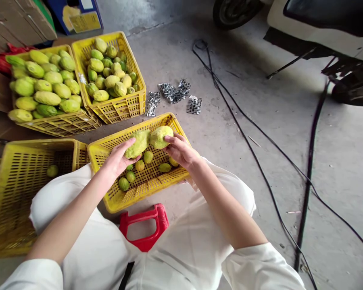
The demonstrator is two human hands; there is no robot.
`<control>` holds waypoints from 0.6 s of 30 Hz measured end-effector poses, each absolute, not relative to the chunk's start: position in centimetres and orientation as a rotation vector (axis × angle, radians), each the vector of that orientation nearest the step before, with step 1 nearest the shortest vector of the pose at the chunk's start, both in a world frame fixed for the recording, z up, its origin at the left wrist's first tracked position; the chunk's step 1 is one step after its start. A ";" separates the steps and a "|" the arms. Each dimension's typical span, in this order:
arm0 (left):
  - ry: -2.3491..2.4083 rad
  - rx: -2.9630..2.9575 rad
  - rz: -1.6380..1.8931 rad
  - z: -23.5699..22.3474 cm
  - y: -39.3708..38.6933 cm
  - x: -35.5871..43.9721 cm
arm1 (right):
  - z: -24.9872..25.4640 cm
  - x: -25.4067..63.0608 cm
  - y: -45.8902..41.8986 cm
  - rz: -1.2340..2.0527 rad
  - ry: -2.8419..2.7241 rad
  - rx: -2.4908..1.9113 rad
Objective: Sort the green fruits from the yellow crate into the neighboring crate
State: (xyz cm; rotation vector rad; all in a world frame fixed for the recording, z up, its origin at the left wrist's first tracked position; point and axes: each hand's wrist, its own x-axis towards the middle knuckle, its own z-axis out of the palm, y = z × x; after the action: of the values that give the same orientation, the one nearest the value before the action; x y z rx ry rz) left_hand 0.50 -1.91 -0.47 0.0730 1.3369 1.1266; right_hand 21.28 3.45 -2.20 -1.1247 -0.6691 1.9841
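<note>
One white-bodied vehicle on black wheels (290, 28) stands at the floor's far right corner, well apart from the crates. Two yellow slotted plastic crates, a back left crate (63, 125) and a back right crate (121, 109), are heaped with oval green-yellow fruit (47, 98); a yellow side crate (30, 189) by the left knee shows a single fruit (52, 171). Another, the yellow middle crate (151, 191), lies under the hands, its near edge hemmed in by white-trousered legs (69, 187) and a red plastic frame (162, 219). Black cables (311, 161) cross the floor to its right; crumpled silver foil packets (174, 93) lie beyond its far edge.

Above that far edge, the left hand (121, 157) curls around a large knobbly yellow-green fruit (139, 141); the right hand (181, 151) grips a smaller yellow-green fruit (161, 136). Both look firm and moderately heavy, rough enough not to slip but liable to bruise; a broad hold round the middle suits them. Small round fruit (124, 184) lie scattered below, some toward the near left corner.
</note>
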 end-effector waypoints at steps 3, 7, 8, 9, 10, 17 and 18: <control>1.356 0.059 1.118 -0.5 -1.8 0.6 | -2.1 21.3 3.3 2.014 -0.648 -1.112; 1.400 0.083 1.128 -0.6 -1.7 0.5 | -2.2 21.3 3.3 1.959 -0.585 -1.118; 1.401 0.095 1.133 -0.7 -1.7 0.5 | -2.3 21.3 3.4 1.941 -0.574 -1.128; 1.398 0.105 1.137 -0.8 -1.7 0.4 | -2.4 21.2 3.4 1.929 -0.564 -1.139; 1.396 0.109 1.136 -0.8 -1.7 0.3 | -2.5 21.2 3.5 1.922 -0.556 -1.149; 1.375 0.057 1.091 -1.2 -1.7 0.2 | -2.6 21.2 3.7 1.971 -0.515 -1.179; 1.366 0.057 1.087 -1.3 -1.8 0.2 | -2.6 21.3 3.6 1.983 -0.503 -1.188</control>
State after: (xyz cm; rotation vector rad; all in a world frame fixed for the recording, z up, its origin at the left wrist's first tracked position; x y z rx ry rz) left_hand 0.16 -1.76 -1.33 0.0570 1.3660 1.0867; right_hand 21.26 3.64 -2.62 -1.1876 -0.5030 1.9835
